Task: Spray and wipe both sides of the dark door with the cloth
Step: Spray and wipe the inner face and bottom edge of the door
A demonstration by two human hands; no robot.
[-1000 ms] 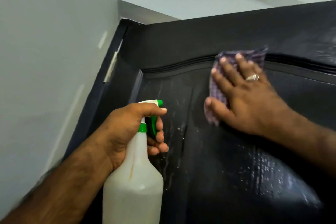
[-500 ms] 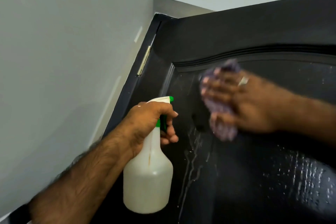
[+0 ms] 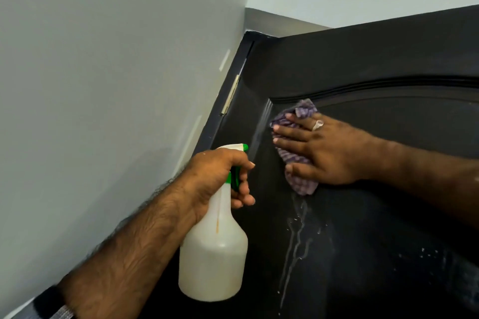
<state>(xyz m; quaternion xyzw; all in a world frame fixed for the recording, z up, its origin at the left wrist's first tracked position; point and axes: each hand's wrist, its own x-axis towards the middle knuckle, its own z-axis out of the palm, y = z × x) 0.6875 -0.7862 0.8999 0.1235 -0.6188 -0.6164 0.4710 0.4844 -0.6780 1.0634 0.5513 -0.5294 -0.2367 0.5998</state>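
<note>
One cloth (image 3: 298, 122) now higher, one bottle (image 3: 213, 248).

Black door (image 3: 375, 65); purple-and-white checked cloth (image 3: 300, 181); milky white spray bottle (image 3: 212, 254) with green nozzle tip, trigger and collar; pale grey wall (image 3: 103, 85), upper left; silver ring (image 3: 317, 125).

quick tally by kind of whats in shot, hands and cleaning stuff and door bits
hands: 2, left hand and right hand
spray bottles: 1, bottle
cloths: 1, cloth
doors: 1, door
hinges: 1, hinge
rings: 1, ring
total: 7
</note>
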